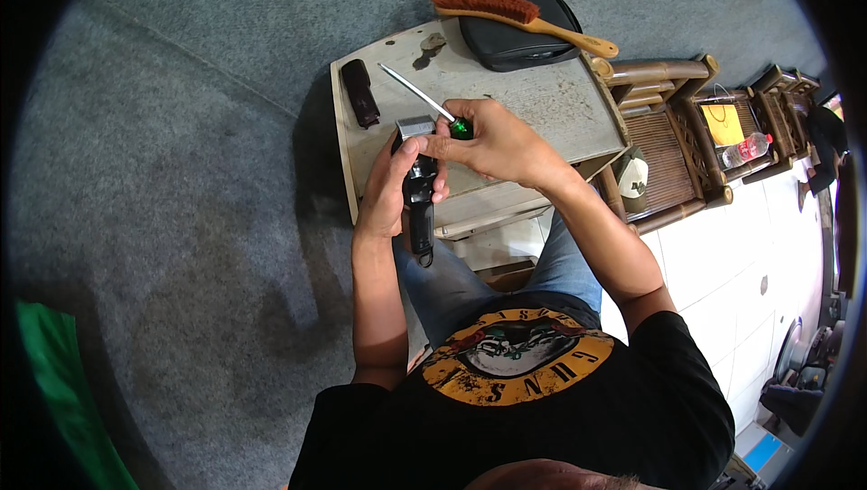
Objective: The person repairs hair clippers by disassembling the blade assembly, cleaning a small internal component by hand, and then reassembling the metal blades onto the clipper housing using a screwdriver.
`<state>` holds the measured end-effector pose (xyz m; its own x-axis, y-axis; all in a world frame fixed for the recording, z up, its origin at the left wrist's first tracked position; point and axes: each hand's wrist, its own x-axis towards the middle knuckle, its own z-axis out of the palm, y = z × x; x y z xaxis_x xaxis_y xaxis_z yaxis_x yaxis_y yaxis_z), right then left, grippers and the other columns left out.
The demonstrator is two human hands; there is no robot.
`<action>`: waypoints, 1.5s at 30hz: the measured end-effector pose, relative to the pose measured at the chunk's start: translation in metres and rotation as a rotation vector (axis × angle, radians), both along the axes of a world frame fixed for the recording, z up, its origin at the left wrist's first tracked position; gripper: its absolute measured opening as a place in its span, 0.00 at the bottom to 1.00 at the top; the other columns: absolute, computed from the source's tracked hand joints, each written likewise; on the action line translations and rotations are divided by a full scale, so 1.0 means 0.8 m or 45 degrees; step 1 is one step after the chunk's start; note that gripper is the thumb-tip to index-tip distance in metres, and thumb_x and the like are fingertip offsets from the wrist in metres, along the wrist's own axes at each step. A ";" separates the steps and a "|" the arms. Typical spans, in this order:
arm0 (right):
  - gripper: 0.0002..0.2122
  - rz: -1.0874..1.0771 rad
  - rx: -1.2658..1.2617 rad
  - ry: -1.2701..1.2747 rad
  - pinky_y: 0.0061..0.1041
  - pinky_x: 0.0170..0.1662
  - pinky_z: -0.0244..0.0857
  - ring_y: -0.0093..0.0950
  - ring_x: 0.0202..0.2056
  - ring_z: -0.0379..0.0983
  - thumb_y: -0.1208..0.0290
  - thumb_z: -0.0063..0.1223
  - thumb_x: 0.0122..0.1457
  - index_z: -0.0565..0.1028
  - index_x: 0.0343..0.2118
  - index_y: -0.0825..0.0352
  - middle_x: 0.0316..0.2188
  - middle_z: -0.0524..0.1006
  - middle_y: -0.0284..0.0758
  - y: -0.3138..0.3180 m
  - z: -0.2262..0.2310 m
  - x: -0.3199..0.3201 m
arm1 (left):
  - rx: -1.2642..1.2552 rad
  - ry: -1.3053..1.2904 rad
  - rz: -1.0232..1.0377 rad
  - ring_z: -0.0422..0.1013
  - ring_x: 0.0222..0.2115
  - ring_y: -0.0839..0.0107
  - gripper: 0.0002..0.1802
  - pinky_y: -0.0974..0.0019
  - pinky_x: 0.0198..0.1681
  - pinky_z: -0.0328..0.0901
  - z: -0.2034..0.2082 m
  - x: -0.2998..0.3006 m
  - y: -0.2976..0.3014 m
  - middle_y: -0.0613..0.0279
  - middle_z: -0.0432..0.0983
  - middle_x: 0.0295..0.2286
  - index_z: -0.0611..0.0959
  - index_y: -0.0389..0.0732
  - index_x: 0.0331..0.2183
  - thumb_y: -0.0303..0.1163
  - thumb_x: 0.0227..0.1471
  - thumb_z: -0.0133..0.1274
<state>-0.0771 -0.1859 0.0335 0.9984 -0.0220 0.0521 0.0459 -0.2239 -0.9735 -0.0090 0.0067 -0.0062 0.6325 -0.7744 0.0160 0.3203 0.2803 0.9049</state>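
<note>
Black hair clippers (421, 190) with a silver metal head are gripped in my left hand (386, 194), the head end pointing away from me. My right hand (497, 142) is closed round a screwdriver (417, 91) with a green handle, its shank slanting up and left over the table. The thumb of my right hand reaches to the clippers just below the metal head. Left of the screwdriver's tip, a dark, long piece (360, 93), perhaps a clipper housing, lies on the worn white table (542, 97).
A brush (488, 4) with reddish bristles and a wooden handle rests across a black zip case (519, 43) on the table's far side. To the right stand bamboo chairs (668, 160) with a cap (632, 174), a yellow bag (721, 124) and a plastic bottle (747, 149).
</note>
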 end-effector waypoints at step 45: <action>0.12 0.066 -1.183 -0.556 0.32 0.37 0.76 0.33 0.34 0.84 0.71 0.68 0.53 0.87 0.42 0.59 0.35 0.84 0.33 -0.079 0.081 -0.076 | -0.201 0.309 -0.124 0.73 0.26 0.71 0.29 0.67 0.25 0.69 0.000 0.007 -0.002 0.53 0.78 0.36 0.75 0.32 0.53 0.50 0.69 0.42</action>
<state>-0.1380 -0.2489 0.0987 0.8868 0.2552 0.3853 0.3857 -0.8680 -0.3127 -0.0037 0.0051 -0.0061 0.5556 -0.8314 -0.0017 0.5539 0.3687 0.7465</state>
